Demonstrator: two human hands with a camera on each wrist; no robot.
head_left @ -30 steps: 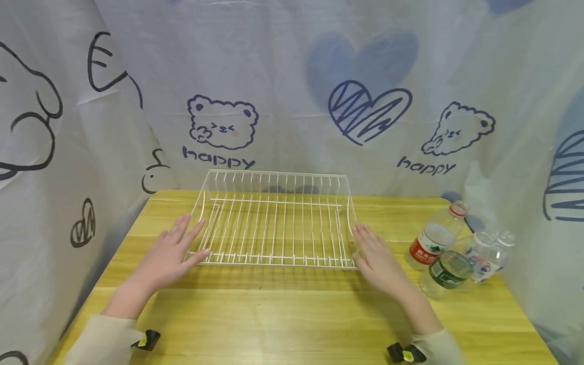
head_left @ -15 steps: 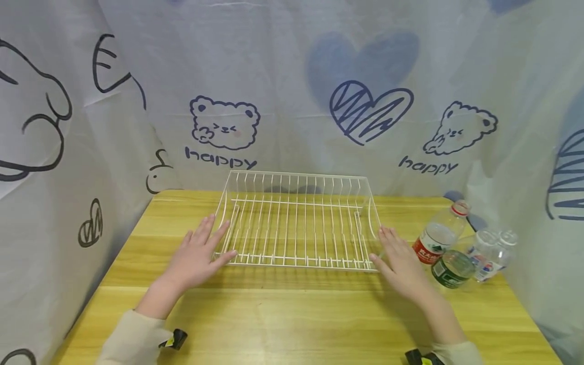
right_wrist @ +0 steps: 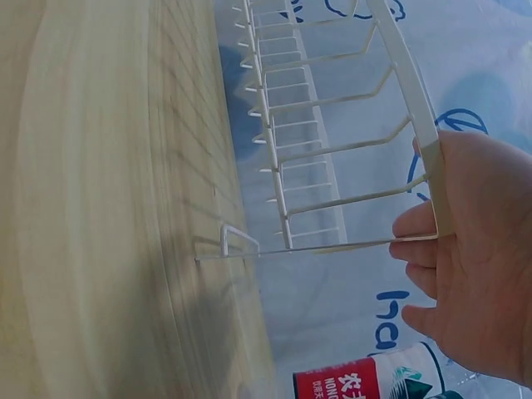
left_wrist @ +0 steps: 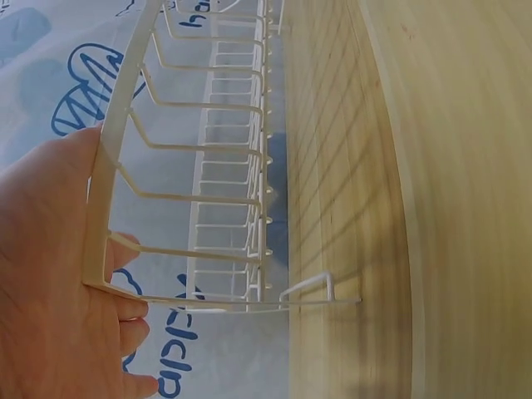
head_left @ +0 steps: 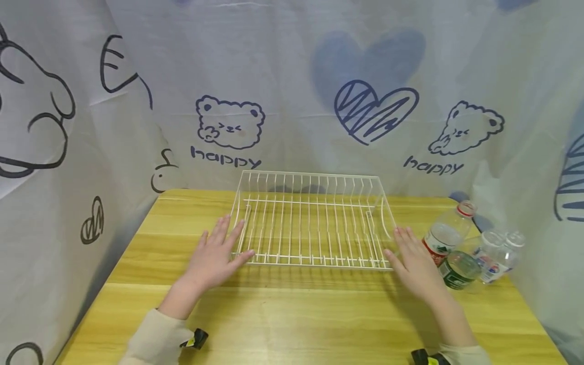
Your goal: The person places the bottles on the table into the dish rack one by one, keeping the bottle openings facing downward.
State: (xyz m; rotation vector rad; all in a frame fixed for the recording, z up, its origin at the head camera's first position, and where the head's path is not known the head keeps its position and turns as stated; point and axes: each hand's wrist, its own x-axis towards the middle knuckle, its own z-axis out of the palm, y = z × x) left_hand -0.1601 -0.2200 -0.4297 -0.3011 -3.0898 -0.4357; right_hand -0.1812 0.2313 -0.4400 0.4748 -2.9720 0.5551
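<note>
Head view shows a white wire rack (head_left: 308, 228) on the wooden table (head_left: 292, 314), before a patterned curtain (head_left: 292, 66). The left hand (head_left: 212, 261) and the right hand (head_left: 420, 266) touch its two front corners, both open, with fingers rather straight. Clear plastic bottles (head_left: 444, 235) stand grouped just beyond the right hand.

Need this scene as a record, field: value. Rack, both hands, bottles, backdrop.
rack: white wire, on wooden table
left grip: touches rack's left front corner
right grip: touches rack's right front corner
bottles, right of right grip: red-label bottle, green-label bottle, others partly hidden, count unclear
backdrop: pale sheet, drawn bears and hearts
</note>
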